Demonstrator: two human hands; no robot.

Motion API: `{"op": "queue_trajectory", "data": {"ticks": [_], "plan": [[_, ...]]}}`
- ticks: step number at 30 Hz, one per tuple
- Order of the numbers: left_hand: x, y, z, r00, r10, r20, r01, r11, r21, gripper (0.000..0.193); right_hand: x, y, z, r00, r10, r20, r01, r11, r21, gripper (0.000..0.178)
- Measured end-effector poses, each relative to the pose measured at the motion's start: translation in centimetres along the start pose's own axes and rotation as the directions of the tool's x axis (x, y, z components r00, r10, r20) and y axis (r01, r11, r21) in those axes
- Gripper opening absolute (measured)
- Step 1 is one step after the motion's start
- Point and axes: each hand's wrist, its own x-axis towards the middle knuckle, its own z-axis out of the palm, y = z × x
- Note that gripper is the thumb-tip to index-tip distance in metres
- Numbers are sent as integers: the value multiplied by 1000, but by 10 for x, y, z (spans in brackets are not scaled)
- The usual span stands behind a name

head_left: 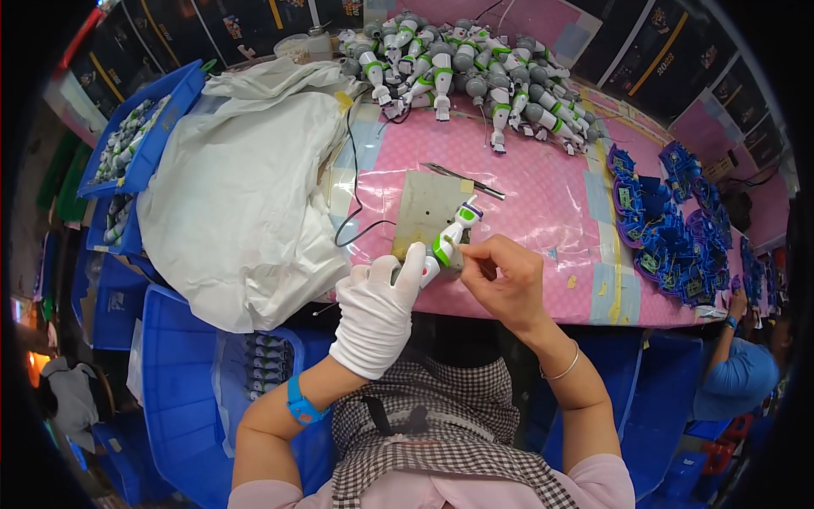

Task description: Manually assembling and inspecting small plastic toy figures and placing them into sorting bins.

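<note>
A white toy limb [447, 245] with a green band and a purple-trimmed end lies slanted over a grey metal plate [421, 197] on the pink table. My left hand [378, 307], in a white glove, is closed round the limb's lower end, with fingertips against its side. At the green band, my bare right hand [506, 276] pinches with thumb and forefinger next to the limb; whatever is between those fingertips is too small to make out. Just beyond the plate lies a pair of dark, slim tweezers [463, 181].
Similar limbs with grey balls form a pile [475, 72] at the back. A white cloth sheet [246, 187] covers the left side, beside a blue bin [182, 106] of parts. Blue-purple parts [670, 229] lie to the right, near another person [738, 373]. A black cable [349, 170] crosses the table.
</note>
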Motion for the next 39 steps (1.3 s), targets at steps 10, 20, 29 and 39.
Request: {"op": "queue_trajectory", "data": {"ticks": [10,20,29,39], "plan": [[7,-4,-12,994,59,88,-61,998,29,64,-2,-9,-2,997,72,42,-74,996,58,11],[14,-6,-11,996,89,-3,-89,995,-35,62,-2,-10,-1,996,85,35,-88,994,71,10],[18,-5,-16,990,138,7,-139,990,19,61,-7,-13,2,996,87,-15,-86,996,36,5],[21,-7,-18,967,255,-21,-247,952,183,52,4,-12,-8,987,159,35,-160,987,24,2]]}}
